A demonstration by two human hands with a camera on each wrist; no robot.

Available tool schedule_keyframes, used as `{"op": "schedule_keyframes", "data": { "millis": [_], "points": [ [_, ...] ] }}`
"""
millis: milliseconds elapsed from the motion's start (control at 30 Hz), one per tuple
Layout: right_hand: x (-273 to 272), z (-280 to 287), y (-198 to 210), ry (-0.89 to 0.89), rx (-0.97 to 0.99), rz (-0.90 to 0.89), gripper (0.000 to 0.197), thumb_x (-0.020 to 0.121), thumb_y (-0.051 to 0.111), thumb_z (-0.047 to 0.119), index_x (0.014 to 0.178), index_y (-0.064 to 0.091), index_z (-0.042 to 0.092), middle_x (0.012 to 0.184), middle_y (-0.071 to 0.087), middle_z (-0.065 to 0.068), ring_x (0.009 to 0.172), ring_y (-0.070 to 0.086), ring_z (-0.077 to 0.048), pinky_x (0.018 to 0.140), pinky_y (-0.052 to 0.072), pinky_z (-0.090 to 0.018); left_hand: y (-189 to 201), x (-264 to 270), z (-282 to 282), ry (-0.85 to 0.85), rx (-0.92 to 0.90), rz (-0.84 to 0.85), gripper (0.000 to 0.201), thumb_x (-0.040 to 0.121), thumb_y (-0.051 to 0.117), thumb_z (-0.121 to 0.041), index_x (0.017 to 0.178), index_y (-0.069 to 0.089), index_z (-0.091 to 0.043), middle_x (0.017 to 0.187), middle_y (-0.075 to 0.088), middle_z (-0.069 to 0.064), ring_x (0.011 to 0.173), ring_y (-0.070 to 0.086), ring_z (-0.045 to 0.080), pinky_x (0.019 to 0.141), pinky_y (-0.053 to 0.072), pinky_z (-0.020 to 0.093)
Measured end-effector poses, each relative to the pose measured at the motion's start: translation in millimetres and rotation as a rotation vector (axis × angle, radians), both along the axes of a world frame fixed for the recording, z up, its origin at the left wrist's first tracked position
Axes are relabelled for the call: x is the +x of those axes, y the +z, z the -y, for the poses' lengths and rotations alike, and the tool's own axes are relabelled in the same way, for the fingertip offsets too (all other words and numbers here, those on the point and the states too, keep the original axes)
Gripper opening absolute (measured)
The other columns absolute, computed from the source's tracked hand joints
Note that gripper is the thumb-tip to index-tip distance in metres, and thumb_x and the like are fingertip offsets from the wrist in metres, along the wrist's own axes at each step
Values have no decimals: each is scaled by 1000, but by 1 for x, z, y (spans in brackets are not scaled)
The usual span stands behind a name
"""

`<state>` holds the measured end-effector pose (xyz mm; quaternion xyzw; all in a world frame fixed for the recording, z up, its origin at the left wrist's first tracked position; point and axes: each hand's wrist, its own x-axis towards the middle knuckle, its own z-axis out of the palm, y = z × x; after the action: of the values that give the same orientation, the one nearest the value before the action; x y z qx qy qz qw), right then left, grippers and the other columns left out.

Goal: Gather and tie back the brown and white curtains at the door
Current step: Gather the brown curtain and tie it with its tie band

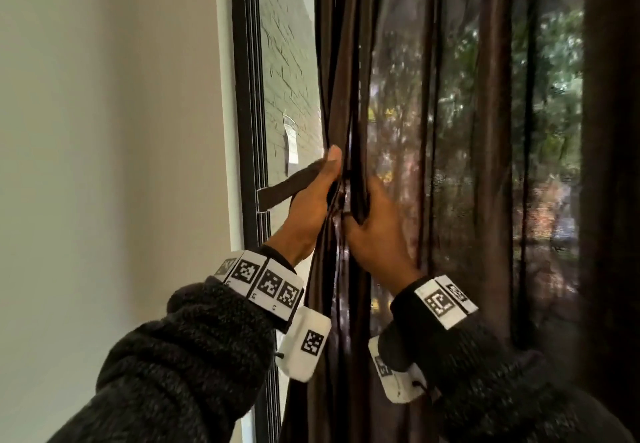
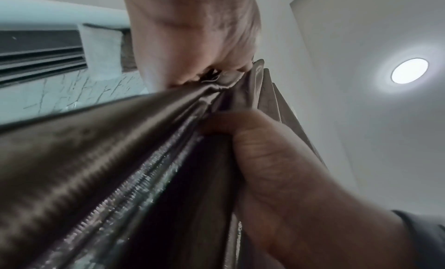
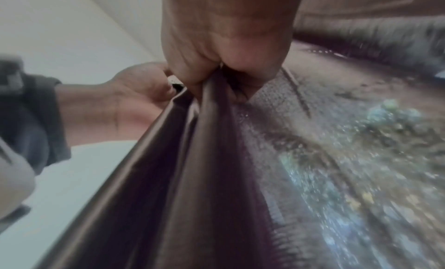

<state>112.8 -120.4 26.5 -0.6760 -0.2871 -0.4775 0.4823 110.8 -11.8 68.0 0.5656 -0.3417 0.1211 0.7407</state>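
The brown curtain (image 1: 341, 89) hangs gathered into a narrow bunch beside the door frame. A dark brown tie-back strap (image 1: 284, 188) runs from the frame to my left hand (image 1: 313, 200). That hand grips the strap against the bunch's left side, thumb pointing up. My right hand (image 1: 372, 222) grips the folds from the right at the same height. In the left wrist view my left hand (image 2: 192, 35) pinches shiny folds of the curtain (image 2: 108, 159), with my right hand (image 2: 277, 159) below. In the right wrist view my right hand (image 3: 226, 37) squeezes the curtain (image 3: 204, 168), with my left hand (image 3: 137, 94) beside it.
A sheer dark curtain (image 1: 457, 137) still covers the glass to the right, with trees showing through. The black door frame (image 1: 246, 96) and a plain wall (image 1: 104, 130) stand at the left. A brick wall with a paper label (image 1: 291, 141) lies outside the glass.
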Motion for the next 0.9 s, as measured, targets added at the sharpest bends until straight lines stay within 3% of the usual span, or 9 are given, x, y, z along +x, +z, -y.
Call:
{"op": "schedule_keyframes", "data": {
  "millis": [133, 267, 333, 433, 567, 633, 733, 833, 900],
  "points": [
    [0, 7, 1, 63, 17, -19, 65, 89, 58, -4, 150, 40, 14, 121, 60, 21, 112, 56, 16, 97, 48, -14, -1, 0, 12, 93, 74, 30, 36, 92, 65, -33, 121, 68, -12, 114, 74, 2, 108, 69, 13, 98, 52, 30],
    [-7, 19, 2, 50, 71, 29, 66, 88, 62, -5, 149, 41, 8, 135, 61, 4, 120, 56, 9, 102, 45, -13, -2, 6, 6, 183, 44, -43, 36, 85, 64, -58, 89, 74, -23, 102, 71, 2, 102, 68, 20, 103, 49, 47],
    [-5, 24, 0, -9, 66, -2, 71, 86, 60, -7, 151, 39, 12, 125, 65, 11, 109, 59, 13, 95, 48, -10, -3, 8, 1, 216, 4, -67, 38, 89, 58, -57, 75, 73, -25, 84, 73, -3, 89, 71, 20, 92, 57, 41],
    [0, 27, -3, -63, 31, -44, 69, 88, 65, 2, 151, 39, 18, 105, 62, 29, 94, 64, 10, 85, 53, -15, -4, 6, -1, 196, 14, -84, 36, 93, 53, -54, 85, 72, -25, 78, 76, -10, 81, 74, 9, 73, 58, 24],
    [-1, 15, -1, 12, -63, -83, 75, 87, 58, -2, 154, 33, 21, 115, 61, 22, 104, 60, 12, 90, 49, -14, -3, -4, 13, 153, 49, -72, 54, 92, 52, -56, 120, 68, -13, 117, 72, 6, 107, 69, 19, 103, 50, 39],
    [0, 9, 1, 46, -90, -103, 82, 86, 56, -5, 156, 27, 24, 123, 60, 17, 110, 59, 8, 95, 49, -18, -4, -7, 20, 140, 32, -65, 54, 95, 50, -52, 126, 64, -10, 121, 70, 11, 113, 67, 23, 106, 47, 42],
    [-1, 7, 0, 36, -163, -133, 89, 85, 58, -2, 159, 16, 24, 134, 62, -3, 117, 63, -16, 97, 55, -38, -3, -5, 24, 153, 68, -67, 53, 95, 49, -53, 120, 69, -10, 115, 72, 9, 109, 67, 23, 105, 48, 40],
    [-14, 7, -8, 89, -371, -184, 98, 79, 62, -6, 159, 9, 15, 137, 55, -3, 112, 57, -3, 90, 53, -18, -2, -5, 22, 186, 96, -72, 49, 90, 54, -59, 95, 75, -15, 89, 72, 3, 86, 68, 17, 88, 54, 33],
    [-19, 12, -10, 145, -464, -244, 88, 76, 65, -8, 152, 27, 13, 122, 56, 6, 94, 57, 9, 76, 50, -10, -1, -2, 22, 192, 99, -39, 41, 86, 62, -57, 87, 74, -18, 76, 69, 1, 72, 67, 15, 71, 55, 29]
  ]
}}
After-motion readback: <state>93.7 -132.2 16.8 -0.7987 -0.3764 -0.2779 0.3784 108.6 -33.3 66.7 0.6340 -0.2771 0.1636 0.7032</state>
